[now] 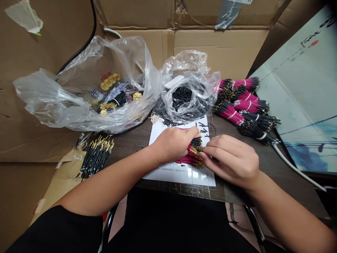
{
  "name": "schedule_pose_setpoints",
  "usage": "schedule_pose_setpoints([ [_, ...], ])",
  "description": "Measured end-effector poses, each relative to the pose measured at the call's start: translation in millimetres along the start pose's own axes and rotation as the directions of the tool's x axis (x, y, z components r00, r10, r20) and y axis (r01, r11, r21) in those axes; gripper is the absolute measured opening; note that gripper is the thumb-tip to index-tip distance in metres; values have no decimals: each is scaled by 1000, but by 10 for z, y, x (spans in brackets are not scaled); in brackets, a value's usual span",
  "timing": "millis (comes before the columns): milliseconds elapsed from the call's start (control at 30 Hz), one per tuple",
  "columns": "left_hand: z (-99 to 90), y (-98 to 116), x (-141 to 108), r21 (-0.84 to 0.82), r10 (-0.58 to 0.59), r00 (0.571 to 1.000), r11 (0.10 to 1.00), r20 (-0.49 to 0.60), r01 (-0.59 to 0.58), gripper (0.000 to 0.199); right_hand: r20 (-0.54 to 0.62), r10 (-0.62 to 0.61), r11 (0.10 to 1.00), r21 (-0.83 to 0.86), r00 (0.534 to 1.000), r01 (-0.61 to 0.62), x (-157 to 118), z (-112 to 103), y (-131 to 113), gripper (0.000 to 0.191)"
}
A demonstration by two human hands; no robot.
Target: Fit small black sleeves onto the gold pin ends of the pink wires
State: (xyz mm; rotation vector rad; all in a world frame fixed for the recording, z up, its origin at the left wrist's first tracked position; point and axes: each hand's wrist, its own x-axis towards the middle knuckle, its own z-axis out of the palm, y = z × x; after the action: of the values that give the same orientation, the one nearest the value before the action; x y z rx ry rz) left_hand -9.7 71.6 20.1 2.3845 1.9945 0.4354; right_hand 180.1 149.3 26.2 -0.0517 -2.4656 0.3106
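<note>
On a white printed sheet [171, 174] at the table's middle lies a bunch of magenta wires [190, 161] with gold pin ends, some covered by black sleeves. My left hand [173, 142] is closed over the bunch's left side, thumb toward its top, gripping wires. From the right, my right hand [233, 160] pinches a small black sleeve [199, 149] between thumb and forefinger, at the gold wire ends. Behind the sheet, an open clear bag [202, 102] holds many small black sleeves [182, 98].
At the left back a large plastic bag [65, 105] holds black wire bundles. Loose black wires [97, 156] with gold ends lie at the left. Tied magenta bundles [231, 114] and black bundles [256, 133] are piled at the right. Cardboard walls [221, 47] stand behind.
</note>
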Motion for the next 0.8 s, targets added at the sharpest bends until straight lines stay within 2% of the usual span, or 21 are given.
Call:
schedule_pose_setpoints([
  [300,-7,4,8,17,-7,999,1000,31,7,22,46,-86,996,-18,995,87,-13,-14,47,17],
  [467,9,1,4,40,2,1000,999,29,-4,23,71,-66,997,-25,995,68,-19,-14,58,13],
  [600,23,-3,-1,40,8,999,999,33,-10,24,48,-1,1000,16,999,0,4,-9,52,13],
  [800,-2,14,5,-20,-18,997,1000,73,19,20,-33,49,996,69,998,-47,28,5,18,25],
])
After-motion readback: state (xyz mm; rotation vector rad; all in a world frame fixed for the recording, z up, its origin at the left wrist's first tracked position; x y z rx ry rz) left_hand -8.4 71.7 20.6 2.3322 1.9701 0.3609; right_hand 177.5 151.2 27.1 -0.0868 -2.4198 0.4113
